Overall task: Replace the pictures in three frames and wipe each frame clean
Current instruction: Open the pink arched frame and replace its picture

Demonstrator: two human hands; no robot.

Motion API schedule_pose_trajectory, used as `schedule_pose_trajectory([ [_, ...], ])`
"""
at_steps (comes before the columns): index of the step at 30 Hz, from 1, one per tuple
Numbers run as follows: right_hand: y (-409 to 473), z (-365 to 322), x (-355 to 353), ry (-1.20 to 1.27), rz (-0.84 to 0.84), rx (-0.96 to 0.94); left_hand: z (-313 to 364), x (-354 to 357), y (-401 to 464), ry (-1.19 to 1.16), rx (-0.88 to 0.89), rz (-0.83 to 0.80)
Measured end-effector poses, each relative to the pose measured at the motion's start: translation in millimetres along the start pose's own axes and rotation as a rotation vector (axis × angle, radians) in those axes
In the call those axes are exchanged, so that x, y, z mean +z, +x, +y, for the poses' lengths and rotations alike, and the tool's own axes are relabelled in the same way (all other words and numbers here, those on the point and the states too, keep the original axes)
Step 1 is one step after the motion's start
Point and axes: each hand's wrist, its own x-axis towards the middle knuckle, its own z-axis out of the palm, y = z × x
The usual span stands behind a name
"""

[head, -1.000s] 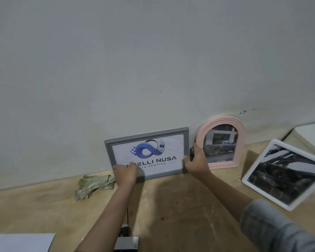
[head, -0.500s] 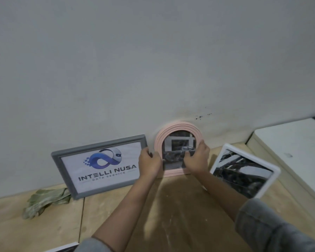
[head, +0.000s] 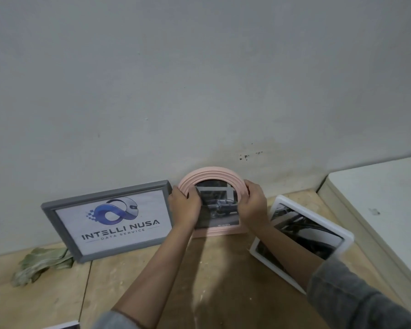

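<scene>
Fingers [head: 190, 194] of the left hand [head: 184, 207] curl over the left edge of the pink arched frame [head: 214, 174], and those of the right hand [head: 253, 206] wrap its right edge, so both hands grip it from either side. It stands on the desk [head: 133, 281] at about 12 o'clock from the person, leaning against the wall [head: 199, 79].

From 9 o'clock across: a crumpled greenish cloth [head: 42, 262] lies on the desk, touching the lower left corner of the grey frame [head: 57, 224], which leans on the wall showing a logo print. Next comes the pink frame with a photo of a dark car, then at 2 o'clock a white frame [head: 342, 236] lying tilted, partly under the right forearm.

Judging by its looks, the pink frame is light, stiff and probably plastic, with a fragile glazed front; the two side edges seem the safest hold, keeping prints off the pane.

Count: three frames, one cloth, two hands. A white corner at the bottom edge cannot be identified.
</scene>
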Motion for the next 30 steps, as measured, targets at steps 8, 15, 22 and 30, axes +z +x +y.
schedule_pose_trajectory([
  [8,-54.1,-24.9,-38.3,-0.049,0.032,-0.484,-7.0,-52.1,-55.5,-0.378,-0.088,0.002],
  [15,-143.6,-45.2,-39.9,-0.113,-0.164,-0.616,-37.7,-126.6,-107.8,-0.778,-0.367,-0.113],
  [22,-219.9,-38.7,-14.1,-0.172,-0.209,-0.778,-92.2,-186.7,-143.4,-0.821,-0.392,-0.205],
  [30,-271.6,-3.1,-9.6,-0.226,-0.312,-0.177,-168.5,-223.1,-155.8,-0.7,-0.32,-0.396],
])
